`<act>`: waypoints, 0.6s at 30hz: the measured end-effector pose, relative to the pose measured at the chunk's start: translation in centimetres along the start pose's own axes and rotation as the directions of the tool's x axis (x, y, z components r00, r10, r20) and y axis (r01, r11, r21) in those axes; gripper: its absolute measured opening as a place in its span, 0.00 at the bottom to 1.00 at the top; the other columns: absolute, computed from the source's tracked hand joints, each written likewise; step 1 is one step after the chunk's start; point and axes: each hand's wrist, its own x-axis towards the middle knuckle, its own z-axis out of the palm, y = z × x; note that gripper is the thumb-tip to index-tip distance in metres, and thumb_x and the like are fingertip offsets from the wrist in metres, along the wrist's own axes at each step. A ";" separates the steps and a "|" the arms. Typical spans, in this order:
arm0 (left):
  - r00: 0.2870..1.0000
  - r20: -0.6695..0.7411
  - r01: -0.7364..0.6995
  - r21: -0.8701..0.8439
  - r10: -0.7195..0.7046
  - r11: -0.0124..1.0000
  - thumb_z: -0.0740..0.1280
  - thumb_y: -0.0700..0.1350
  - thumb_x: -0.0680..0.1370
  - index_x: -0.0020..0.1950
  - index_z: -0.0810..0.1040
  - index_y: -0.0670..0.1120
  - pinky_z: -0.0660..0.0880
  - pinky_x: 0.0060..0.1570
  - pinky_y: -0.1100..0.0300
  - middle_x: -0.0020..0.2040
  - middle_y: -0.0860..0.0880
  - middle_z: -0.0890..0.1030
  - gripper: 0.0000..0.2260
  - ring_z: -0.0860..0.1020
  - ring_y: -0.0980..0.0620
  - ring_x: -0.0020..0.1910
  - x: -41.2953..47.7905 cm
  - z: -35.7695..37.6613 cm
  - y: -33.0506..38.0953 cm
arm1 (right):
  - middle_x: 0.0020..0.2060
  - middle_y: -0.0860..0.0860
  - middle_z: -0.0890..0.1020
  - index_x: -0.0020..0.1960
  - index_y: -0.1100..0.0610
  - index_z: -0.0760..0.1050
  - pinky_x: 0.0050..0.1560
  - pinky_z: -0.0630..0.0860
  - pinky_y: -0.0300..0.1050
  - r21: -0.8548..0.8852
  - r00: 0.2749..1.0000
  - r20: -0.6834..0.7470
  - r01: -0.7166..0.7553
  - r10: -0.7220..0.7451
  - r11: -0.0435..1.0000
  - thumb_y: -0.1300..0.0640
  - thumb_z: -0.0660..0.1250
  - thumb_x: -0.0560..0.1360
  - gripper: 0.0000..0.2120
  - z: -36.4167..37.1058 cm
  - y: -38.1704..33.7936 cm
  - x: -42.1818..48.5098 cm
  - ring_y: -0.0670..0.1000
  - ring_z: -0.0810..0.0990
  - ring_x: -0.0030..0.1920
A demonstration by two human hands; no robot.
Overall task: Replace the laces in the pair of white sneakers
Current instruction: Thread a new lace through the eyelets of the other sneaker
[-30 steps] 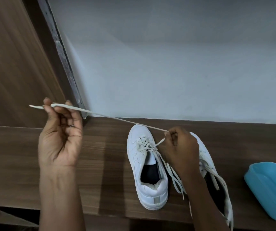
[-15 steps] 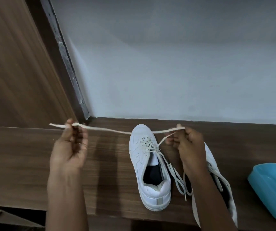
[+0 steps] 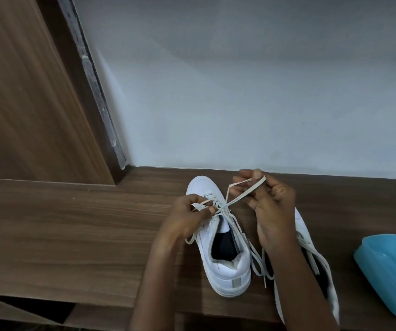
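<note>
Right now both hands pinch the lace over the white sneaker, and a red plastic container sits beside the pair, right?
No: the head view shows the plastic container is blue, not red. The left hand and right hand do pinch the lace over the white sneaker.

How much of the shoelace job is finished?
Only partly. The white sneaker's front eyelets look threaded, so that part looks done. Right now the left hand pinches one end of the lace and the right hand holds a stretch of it above the shoe. Left: the upper eyelets look unthreaded, and the second sneaker, under the right arm, has loose laces trailing.
</note>
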 end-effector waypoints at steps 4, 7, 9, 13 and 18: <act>0.996 -0.076 -0.036 0.063 0.041 0.997 0.70 0.41 0.78 0.45 0.83 0.47 0.63 0.24 0.66 0.25 0.58 0.74 0.03 0.67 0.58 0.23 0.5 0.0 -0.5 | 0.41 0.61 0.85 0.50 0.64 0.82 0.43 0.82 0.50 -0.030 1.000 0.001 0.000 0.000 1.000 0.55 0.64 0.82 0.13 -0.4 -0.1 0.2 0.58 0.85 0.39; 0.984 -0.177 -0.039 -0.021 0.035 0.999 0.63 0.43 0.82 0.41 0.83 0.47 0.63 0.28 0.60 0.24 0.57 0.73 0.13 0.65 0.53 0.25 1.0 -0.7 -0.5 | 0.38 0.59 0.86 0.50 0.61 0.83 0.39 0.82 0.46 -0.126 1.000 0.013 -0.004 0.006 0.992 0.55 0.65 0.81 0.11 -1.1 -0.6 0.5 0.56 0.86 0.41; 0.974 -0.209 -0.100 -0.083 0.081 0.991 0.62 0.45 0.83 0.42 0.82 0.47 0.63 0.29 0.60 0.28 0.52 0.73 0.13 0.66 0.54 0.26 0.9 -1.1 0.2 | 0.39 0.54 0.87 0.51 0.57 0.84 0.44 0.83 0.44 -0.325 0.997 0.078 0.008 0.018 0.946 0.56 0.67 0.80 0.07 -1.6 -1.2 0.7 0.52 0.87 0.42; 0.962 -0.160 -0.239 -0.103 0.221 0.966 0.63 0.46 0.82 0.46 0.84 0.49 0.67 0.30 0.62 0.31 0.52 0.77 0.11 0.70 0.56 0.28 0.0 -1.3 1.9 | 0.61 0.42 0.80 0.67 0.48 0.76 0.65 0.72 0.39 -0.818 0.866 0.436 0.267 0.247 0.510 0.64 0.73 0.72 0.26 -3.2 -3.0 0.7 0.41 0.77 0.62; 0.945 -0.059 -0.325 -0.214 0.320 0.921 0.68 0.45 0.79 0.50 0.86 0.45 0.75 0.41 0.66 0.40 0.54 0.84 0.08 0.80 0.60 0.40 -1.8 -0.3 4.2 | 0.63 0.38 0.79 0.71 0.43 0.71 0.67 0.72 0.38 -0.618 0.718 0.617 0.188 0.323 0.763 0.59 0.77 0.72 0.31 -2.4 -4.8 -0.6 0.37 0.76 0.65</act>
